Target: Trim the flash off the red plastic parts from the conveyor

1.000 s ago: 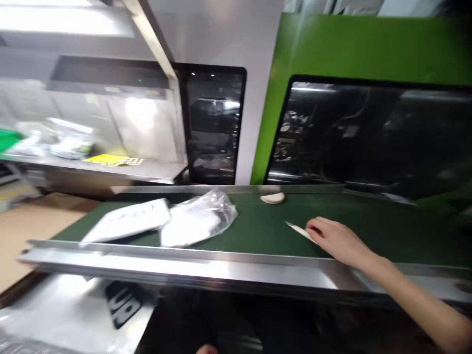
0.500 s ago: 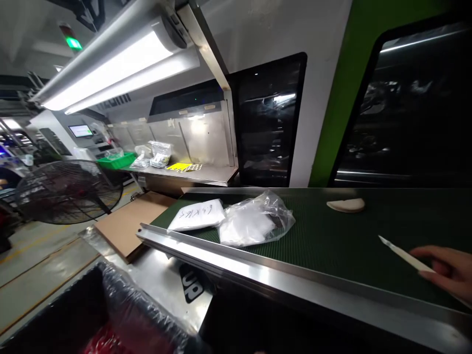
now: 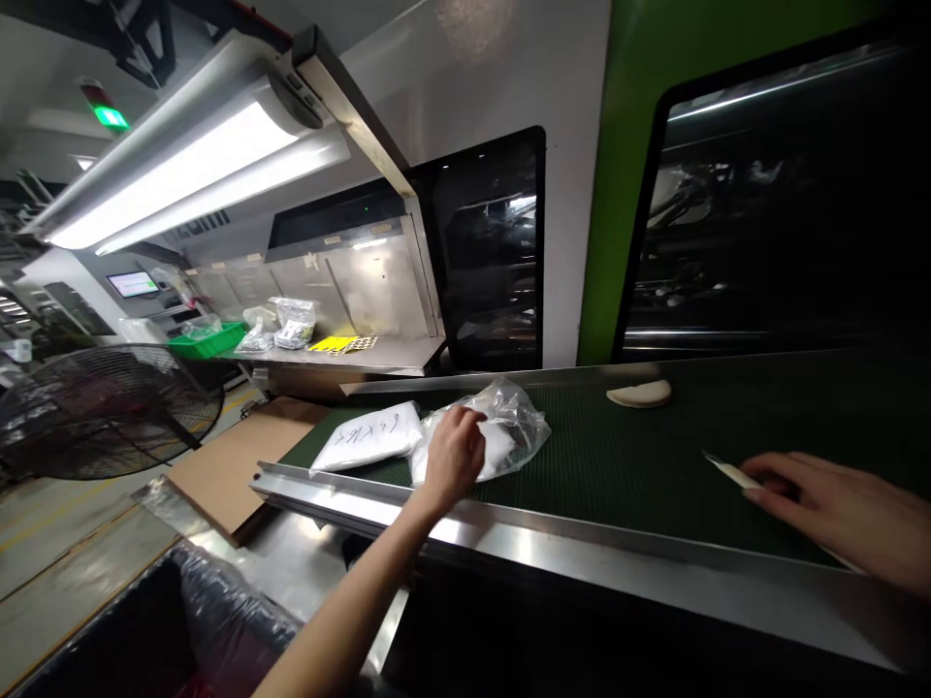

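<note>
My left hand [image 3: 457, 448] lies over a clear plastic bag [image 3: 520, 427] of white sheets on the green conveyor belt, its fingers curled at the bag. The fingertips are partly hidden. A slim cream-handled knife [image 3: 733, 475] is in my right hand [image 3: 821, 504], closed round the handle, with the thin blade pointing left above the belt. Left of the bag lies a white packet [image 3: 369, 436] with handwritten marks. Farther back on the belt sits a beige half-round piece [image 3: 640, 393].
A metal rail [image 3: 509, 528] edges the belt in front. Cardboard [image 3: 247, 456] lies beyond its left end, near a large fan [image 3: 109, 412]. A bin lined with black plastic [image 3: 225, 601] stands lower left. Behind, a metal shelf [image 3: 407, 354] holds bags and a green tray [image 3: 208, 339].
My left hand has come into view and reached to the clear plastic bag. My right hand, still holding the knife, shows farther left. The whole view has shifted somewhat.
</note>
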`<state>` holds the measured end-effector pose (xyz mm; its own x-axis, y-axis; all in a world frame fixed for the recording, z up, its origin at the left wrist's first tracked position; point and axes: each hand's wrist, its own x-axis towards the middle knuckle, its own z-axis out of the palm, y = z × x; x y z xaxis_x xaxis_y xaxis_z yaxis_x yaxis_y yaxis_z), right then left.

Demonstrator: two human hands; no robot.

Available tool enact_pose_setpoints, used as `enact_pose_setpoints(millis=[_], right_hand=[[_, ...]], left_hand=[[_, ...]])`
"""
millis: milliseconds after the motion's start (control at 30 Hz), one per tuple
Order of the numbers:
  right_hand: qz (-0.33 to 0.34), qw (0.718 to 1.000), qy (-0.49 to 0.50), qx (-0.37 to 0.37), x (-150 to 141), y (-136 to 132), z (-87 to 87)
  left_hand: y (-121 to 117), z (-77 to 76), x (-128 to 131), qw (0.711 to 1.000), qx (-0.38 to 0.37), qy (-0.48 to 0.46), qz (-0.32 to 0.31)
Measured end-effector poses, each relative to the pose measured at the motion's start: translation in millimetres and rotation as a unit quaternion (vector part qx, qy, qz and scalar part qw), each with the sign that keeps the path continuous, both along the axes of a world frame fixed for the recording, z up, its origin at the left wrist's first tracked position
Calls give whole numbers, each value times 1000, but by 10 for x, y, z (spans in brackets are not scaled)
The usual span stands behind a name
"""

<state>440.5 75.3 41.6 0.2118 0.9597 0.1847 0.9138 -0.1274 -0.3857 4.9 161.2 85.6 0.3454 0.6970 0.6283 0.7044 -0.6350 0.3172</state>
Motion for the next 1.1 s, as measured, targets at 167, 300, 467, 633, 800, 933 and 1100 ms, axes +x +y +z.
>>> enact_pose_setpoints(millis=[167,300,467,633,800,933,1100], right_hand=[[21,995,38,-87,-133,-85,188],[10,992,38,-117,-216,-138,319],[13,992,29,-120,-253,-157,367],[25,995,25,-94,-299,-153,379],[27,997,-6,-69,-500,-239,622],[25,997,-45,-63,-633,-274,802],[18,996,-63,-57,-643,-283,854]], left_hand=[[431,-143,-42,995,-9,-1,96],[400,-224,-82,992,-30,19,119],[435,-231,-89,990,-47,49,120],[437,-186,-134,990,-52,63,113],[438,-88,-157,990,-95,61,80],[503,-21,-133,988,-120,51,83],[507,32,-108,984,-127,75,100]])
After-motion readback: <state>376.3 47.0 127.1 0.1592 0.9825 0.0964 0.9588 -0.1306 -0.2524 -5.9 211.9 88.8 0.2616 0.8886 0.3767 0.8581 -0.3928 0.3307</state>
